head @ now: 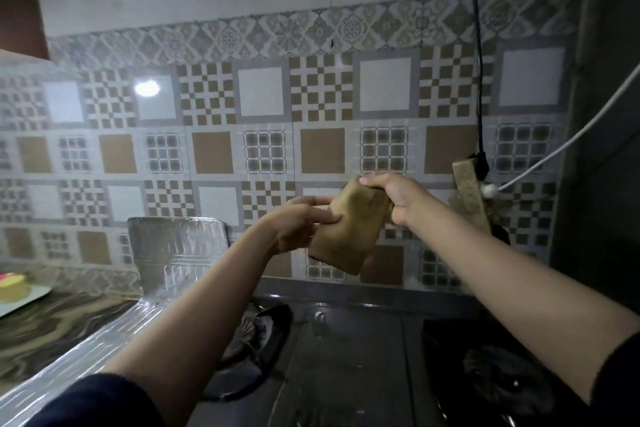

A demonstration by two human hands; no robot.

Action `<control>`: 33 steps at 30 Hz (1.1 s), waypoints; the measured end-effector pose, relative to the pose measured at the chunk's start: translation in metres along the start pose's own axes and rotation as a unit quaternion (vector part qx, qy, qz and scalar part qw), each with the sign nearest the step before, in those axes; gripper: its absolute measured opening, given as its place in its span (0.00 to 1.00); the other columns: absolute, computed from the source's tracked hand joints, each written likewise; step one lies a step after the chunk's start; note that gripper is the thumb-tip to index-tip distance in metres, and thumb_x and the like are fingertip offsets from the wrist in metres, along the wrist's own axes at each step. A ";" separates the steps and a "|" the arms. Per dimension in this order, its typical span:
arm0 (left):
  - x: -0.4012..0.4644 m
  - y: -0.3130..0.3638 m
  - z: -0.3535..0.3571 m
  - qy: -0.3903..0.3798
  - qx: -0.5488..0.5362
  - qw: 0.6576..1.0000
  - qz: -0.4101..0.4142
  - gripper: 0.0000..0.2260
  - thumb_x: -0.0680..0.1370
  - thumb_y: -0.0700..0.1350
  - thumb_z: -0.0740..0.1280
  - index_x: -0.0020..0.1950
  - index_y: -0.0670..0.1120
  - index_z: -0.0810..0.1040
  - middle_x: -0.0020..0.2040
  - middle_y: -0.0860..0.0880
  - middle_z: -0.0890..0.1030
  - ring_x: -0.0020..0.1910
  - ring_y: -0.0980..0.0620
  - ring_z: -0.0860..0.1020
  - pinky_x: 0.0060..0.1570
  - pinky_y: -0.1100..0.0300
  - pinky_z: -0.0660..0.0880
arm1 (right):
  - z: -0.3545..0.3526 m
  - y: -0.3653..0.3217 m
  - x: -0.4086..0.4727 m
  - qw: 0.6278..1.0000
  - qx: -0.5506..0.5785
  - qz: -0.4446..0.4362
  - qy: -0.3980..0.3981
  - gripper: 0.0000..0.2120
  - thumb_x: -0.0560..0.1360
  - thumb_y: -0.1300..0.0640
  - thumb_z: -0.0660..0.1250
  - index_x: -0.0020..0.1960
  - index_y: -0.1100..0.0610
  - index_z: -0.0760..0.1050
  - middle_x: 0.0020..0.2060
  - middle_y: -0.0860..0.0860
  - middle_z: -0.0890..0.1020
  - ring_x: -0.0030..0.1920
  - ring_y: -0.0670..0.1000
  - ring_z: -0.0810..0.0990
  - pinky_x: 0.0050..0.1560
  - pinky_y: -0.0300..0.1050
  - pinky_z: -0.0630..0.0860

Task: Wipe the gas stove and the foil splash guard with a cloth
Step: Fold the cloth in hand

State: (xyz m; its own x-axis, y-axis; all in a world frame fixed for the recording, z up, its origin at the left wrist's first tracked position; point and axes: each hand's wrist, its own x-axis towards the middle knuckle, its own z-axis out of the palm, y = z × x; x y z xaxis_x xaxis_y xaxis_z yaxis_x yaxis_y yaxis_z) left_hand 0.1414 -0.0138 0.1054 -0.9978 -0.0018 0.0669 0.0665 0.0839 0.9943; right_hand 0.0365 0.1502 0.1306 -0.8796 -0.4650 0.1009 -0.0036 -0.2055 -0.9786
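Note:
A folded tan cloth (349, 229) hangs in the air above the stove, held between both hands. My left hand (298, 224) pinches its left edge with fingers and thumb. My right hand (394, 198) grips its upper right corner. Below lies the dark gas stove (346, 357), with one burner grate (256, 340) at the left and another (491, 371) at the right. The foil splash guard (173, 253) stands at the stove's left, its upright panel against the tiled wall and its side strip (86, 357) running toward me.
A patterned tile wall (263, 149) is behind the stove. A black cord (479, 80) and a white cable (554, 156) hang at the right near a tan bar (469, 191). A plate with a yellow object (14, 288) sits on the marbled counter (52, 333) at the left.

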 end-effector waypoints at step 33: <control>-0.158 -0.012 -0.015 0.211 0.288 0.934 -0.012 0.26 0.71 0.36 0.74 0.68 0.39 0.71 0.53 0.43 0.77 0.51 0.44 0.78 0.52 0.53 0.79 | 0.094 0.088 -0.129 0.998 0.029 0.047 -0.012 0.42 0.60 0.61 0.80 0.70 0.57 0.64 0.62 0.56 0.73 0.56 0.58 0.77 0.51 0.54 0.80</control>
State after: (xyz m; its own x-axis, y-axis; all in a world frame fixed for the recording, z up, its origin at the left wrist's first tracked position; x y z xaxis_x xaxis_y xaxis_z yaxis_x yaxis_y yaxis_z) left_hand 0.2985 -0.0290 0.0839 -0.8994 -0.3926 0.1920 -0.0926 0.6005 0.7943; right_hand 0.1947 0.1113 0.0483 -0.8629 -0.5052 0.0133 0.1073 -0.2087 -0.9721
